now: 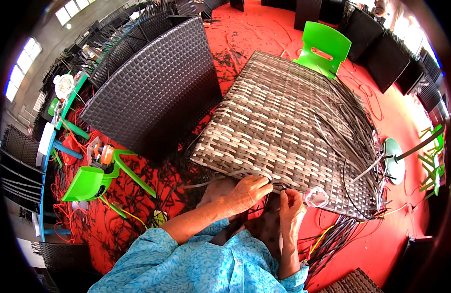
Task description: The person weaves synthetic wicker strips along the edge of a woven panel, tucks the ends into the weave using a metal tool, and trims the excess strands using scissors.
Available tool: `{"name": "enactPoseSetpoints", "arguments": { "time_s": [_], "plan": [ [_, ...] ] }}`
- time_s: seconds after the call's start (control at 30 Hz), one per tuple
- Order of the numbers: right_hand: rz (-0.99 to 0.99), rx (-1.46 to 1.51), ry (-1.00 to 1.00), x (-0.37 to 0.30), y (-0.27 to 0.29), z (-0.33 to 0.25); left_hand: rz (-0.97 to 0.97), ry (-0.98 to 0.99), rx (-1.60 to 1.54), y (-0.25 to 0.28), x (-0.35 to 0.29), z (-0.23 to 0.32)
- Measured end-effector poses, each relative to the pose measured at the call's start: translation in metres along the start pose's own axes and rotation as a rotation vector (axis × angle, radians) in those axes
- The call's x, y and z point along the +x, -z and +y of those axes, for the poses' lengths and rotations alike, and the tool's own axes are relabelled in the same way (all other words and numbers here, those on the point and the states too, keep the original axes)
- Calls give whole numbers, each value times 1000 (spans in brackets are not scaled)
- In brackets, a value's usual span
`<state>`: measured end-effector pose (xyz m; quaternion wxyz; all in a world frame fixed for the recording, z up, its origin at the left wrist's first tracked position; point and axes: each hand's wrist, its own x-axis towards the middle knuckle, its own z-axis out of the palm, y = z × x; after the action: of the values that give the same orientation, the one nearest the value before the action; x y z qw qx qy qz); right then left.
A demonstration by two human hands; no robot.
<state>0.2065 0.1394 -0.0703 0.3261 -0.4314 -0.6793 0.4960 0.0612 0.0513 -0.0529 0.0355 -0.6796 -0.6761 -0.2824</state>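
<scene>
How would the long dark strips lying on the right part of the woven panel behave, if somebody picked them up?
The long dark strips would probably bend and trail, as many curve along the woven panel. They look light for their length, being so thin. They may also tangle, since several cross one another.

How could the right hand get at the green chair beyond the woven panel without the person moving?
Probably it couldn't: the right hand is at the near edge of the woven panel, while the green chair stands past its far end, with the panel between them.
</scene>
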Motion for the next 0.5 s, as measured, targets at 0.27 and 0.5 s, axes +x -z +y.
{"name": "enactPoseSetpoints", "arguments": {
  "time_s": [0.27, 0.5],
  "plan": [
    [-65, -353, 134, 20, 2, -20, 54, -21, -30, -3, 1, -5],
    [-127, -512, 195, 33, 3, -7, 4, -8, -27, 1, 3, -5]
  ]
}}
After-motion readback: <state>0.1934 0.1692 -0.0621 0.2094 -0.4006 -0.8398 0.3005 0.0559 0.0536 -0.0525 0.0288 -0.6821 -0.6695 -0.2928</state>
